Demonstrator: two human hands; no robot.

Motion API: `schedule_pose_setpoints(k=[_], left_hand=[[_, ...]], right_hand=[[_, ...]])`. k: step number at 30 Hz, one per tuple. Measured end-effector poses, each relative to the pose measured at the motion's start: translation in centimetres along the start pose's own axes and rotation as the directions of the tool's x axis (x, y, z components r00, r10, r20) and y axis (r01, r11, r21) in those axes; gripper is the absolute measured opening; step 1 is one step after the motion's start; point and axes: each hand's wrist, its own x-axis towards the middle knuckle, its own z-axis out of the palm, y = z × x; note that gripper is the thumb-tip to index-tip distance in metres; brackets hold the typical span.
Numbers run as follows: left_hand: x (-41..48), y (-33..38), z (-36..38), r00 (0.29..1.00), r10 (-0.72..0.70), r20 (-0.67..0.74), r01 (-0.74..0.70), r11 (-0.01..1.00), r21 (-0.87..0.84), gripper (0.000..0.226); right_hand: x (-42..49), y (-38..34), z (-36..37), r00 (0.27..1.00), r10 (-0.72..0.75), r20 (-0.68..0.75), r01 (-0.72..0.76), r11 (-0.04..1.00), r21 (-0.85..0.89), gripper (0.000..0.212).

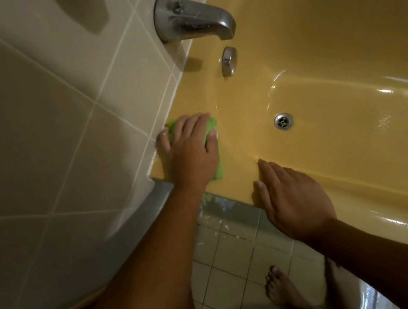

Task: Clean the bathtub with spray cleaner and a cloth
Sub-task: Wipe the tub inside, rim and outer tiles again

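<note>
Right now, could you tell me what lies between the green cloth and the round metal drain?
Nothing: the head view shows only bare yellow bathtub surface between the green cloth and the round metal drain.

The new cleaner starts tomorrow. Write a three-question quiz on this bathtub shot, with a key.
1. Where does the green cloth lie?
A) on the bathtub rim, in the corner by the tiled wall
B) over the drain
C) on the floor tiles

2. True or false: the right hand holds a spray bottle.

3. Fill in: the cloth is pressed down by the ____ hand.

Key
1. A.
2. False. The right hand rests flat on the rim and holds nothing. No bottle is in view.
3. Left. The left hand covers most of the cloth.
</note>
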Motion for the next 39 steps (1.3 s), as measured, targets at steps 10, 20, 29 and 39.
schedule_pose_setpoints(k=[10,20,29,39], left_hand=[[-4.7,1.4,0.1,0.971,0.238,0.036,-0.237,0.971,-0.027,0.04],[-4.5,2.7,0.4,0.996,0.088,-0.024,-0.086,0.995,0.041,0.04],[-2.8,1.2,0.2,0.987,0.161,0.029,-0.162,0.984,0.068,0.039],[-3.9,3.5,0.3,0.98,0.169,0.101,-0.179,0.98,0.091,0.043]], right_hand=[[0.4,-0.5,-1.1,0.995,-0.009,0.095,0.011,1.0,-0.012,0.064],[0.6,-0.6,-1.2,0.993,0.011,0.115,-0.013,1.0,0.02,0.061],[0.5,-0.2,-1.2,0.989,0.045,0.142,-0.05,0.998,0.035,0.064],[-2.2,0.6,-1.0,0.976,0.207,0.072,-0.211,0.976,0.06,0.058]])
